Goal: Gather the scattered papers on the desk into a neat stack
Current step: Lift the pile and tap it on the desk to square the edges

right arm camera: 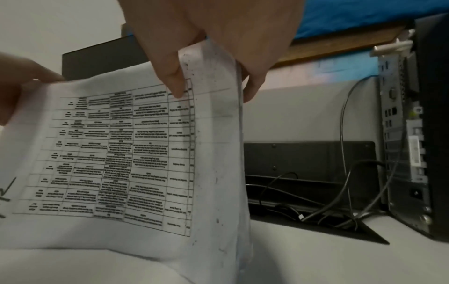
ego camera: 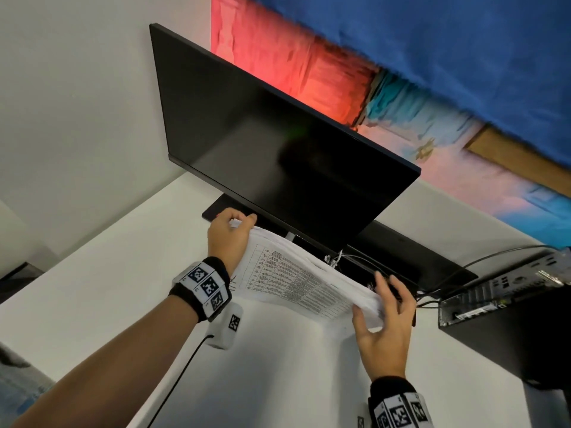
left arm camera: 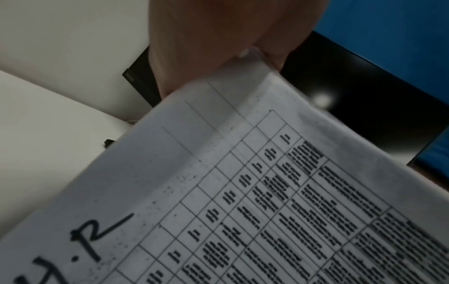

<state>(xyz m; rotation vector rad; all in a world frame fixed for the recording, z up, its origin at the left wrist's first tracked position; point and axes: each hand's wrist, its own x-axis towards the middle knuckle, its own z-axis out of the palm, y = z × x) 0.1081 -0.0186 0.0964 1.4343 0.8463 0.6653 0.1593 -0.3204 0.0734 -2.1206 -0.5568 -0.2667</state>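
A stack of white papers [ego camera: 296,279] with a printed table on the near sheet stands on its long edge on the white desk [ego camera: 278,366], in front of the monitor. My left hand [ego camera: 230,234] grips its left end, fingers curled over the top corner. My right hand [ego camera: 386,316] holds the right end, thumb on the near face and fingers behind. The left wrist view shows the papers [left arm camera: 243,201] close up with handwritten letters. In the right wrist view the papers [right arm camera: 126,153] bend between thumb and fingers [right arm camera: 175,76].
A dark monitor [ego camera: 278,143] stands just behind the papers. A black computer tower [ego camera: 509,319] sits at the right with cables [ego camera: 432,291] running into a black cable tray [right arm camera: 311,163]. A white wall lies to the left.
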